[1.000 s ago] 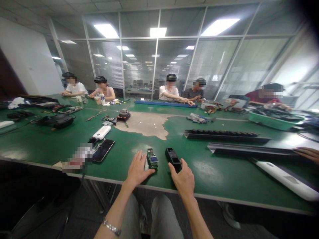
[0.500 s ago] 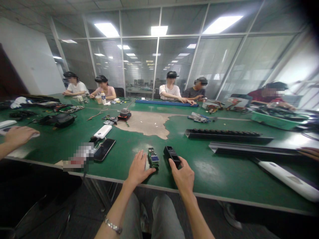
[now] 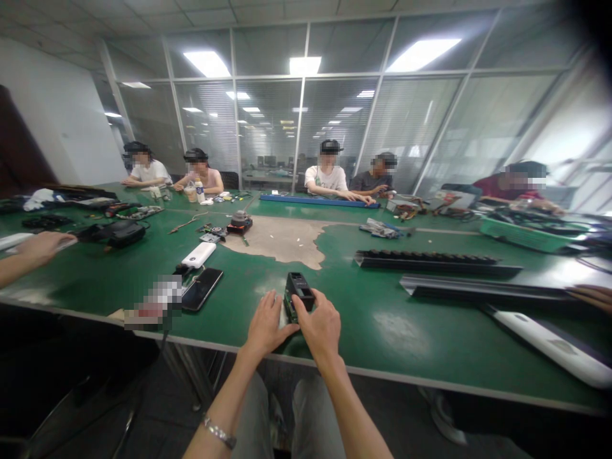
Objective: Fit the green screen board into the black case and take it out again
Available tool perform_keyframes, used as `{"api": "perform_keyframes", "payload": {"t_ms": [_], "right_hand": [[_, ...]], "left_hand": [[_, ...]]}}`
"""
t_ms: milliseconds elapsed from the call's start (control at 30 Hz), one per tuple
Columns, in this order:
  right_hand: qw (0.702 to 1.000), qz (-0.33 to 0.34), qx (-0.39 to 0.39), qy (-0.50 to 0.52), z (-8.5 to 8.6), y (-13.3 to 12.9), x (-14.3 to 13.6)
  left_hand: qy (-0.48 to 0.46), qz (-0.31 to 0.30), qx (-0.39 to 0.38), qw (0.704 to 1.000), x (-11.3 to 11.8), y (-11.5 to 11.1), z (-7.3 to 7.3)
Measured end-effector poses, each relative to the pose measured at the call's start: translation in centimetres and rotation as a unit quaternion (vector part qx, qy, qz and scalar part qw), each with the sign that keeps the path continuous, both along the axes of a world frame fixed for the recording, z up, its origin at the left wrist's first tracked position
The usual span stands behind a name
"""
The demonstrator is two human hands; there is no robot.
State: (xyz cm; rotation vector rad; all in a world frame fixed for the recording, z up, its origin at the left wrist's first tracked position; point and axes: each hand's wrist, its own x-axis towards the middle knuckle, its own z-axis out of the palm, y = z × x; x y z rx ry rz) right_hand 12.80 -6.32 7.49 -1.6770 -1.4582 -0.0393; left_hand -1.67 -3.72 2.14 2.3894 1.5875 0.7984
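Near the table's front edge, my right hand (image 3: 321,324) grips a black plastic casing (image 3: 297,282) with rectangular openings, thumb on its top. The casing sits over a green circuit board (image 3: 288,310), of which only a strip at the left side shows; the small screen on it is hidden. My left hand (image 3: 264,324) holds the board, fingers along its left side and thumb at its near end. Whether the casing is seated on the board or just rests above it, I cannot tell.
To the left lie a black smartphone (image 3: 203,290) and a white power bank (image 3: 199,255). Black metal rails (image 3: 444,262) and a long white device (image 3: 549,344) are at the right. Co-workers sit across the green table (image 3: 373,357); another person's hand (image 3: 45,247) reaches in at left.
My right hand has moved left with the black casing, from beside the circuit board to over it. My left hand has stayed at the board.
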Motion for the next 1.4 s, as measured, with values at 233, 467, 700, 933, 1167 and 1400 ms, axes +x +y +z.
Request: {"api": "perform_keyframes", "payload": {"t_ms": [233,467,700,933,1167,1400], "right_hand": [[0.998,-0.004,-0.036,-0.047,-0.4,-0.3,-1.2],[0.998,-0.004,-0.035,-0.052,-1.0,-0.7,-1.3],[0.997,-0.014,-0.028,-0.067,-1.0,-0.9,-1.4],[0.996,-0.023,-0.035,-0.08,-1.1,-0.9,-1.7],[0.997,0.003,-0.045,-0.062,-3.4,-1.4,-1.1],[0.998,0.034,0.015,-0.041,-5.3,-1.5,-0.8]], "left_hand": [[-0.003,-0.013,-0.007,1.0,-0.2,0.3,-0.3],[0.004,-0.01,-0.01,1.0,-0.1,0.4,-0.5],[0.006,-0.011,-0.003,1.0,-0.1,0.5,-0.5],[0.011,-0.011,0.002,1.0,0.0,0.5,-0.5],[0.011,-0.016,-0.001,1.0,-0.1,0.5,-0.4],[0.01,-0.018,-0.007,1.0,0.0,0.3,0.0]]}}
